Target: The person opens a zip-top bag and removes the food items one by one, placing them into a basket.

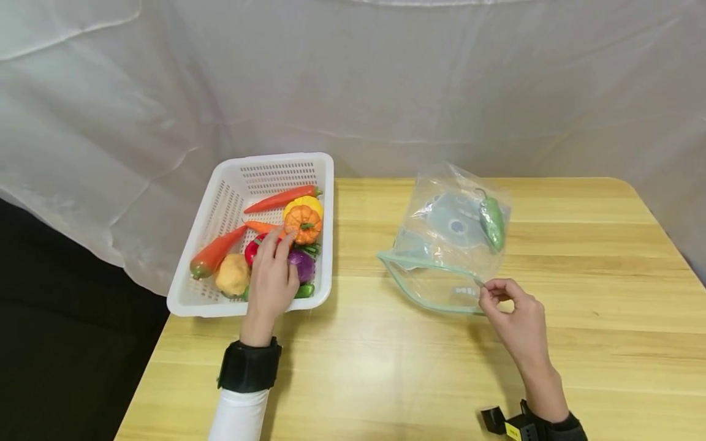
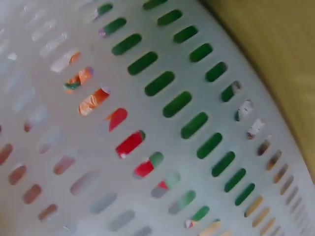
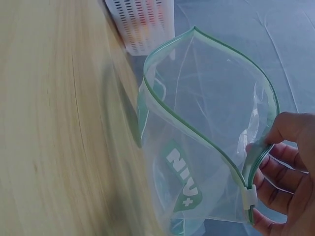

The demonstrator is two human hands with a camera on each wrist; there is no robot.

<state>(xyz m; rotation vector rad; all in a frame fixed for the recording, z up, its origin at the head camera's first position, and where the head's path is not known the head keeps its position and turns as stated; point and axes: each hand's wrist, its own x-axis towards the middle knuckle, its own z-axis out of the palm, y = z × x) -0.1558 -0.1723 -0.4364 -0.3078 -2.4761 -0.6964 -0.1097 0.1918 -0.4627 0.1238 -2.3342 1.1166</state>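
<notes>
My left hand (image 1: 276, 237) reaches into a white slotted basket (image 1: 276, 160) and lies with fairly straight fingers on a red vegetable (image 1: 252, 248), just short of an orange pumpkin (image 1: 303, 223). The left wrist view shows only the basket wall (image 2: 147, 113), with red and green showing through its slots. My right hand (image 1: 488, 291) pinches the green zip rim of a clear plastic bag (image 1: 441, 245), keeping its mouth open toward the basket. A green pepper (image 1: 493, 222) lies inside the bag at its far end. In the right wrist view, fingers (image 3: 290, 132) pinch the bag (image 3: 206, 123) at its rim.
The basket also holds two carrots (image 1: 215, 251), a yellow squash (image 1: 304, 202), a potato (image 1: 232, 274), a purple vegetable (image 1: 303, 264) and a green one. It overhangs the left edge of the wooden table (image 1: 386, 367). A white cloth (image 1: 386, 92) hangs behind.
</notes>
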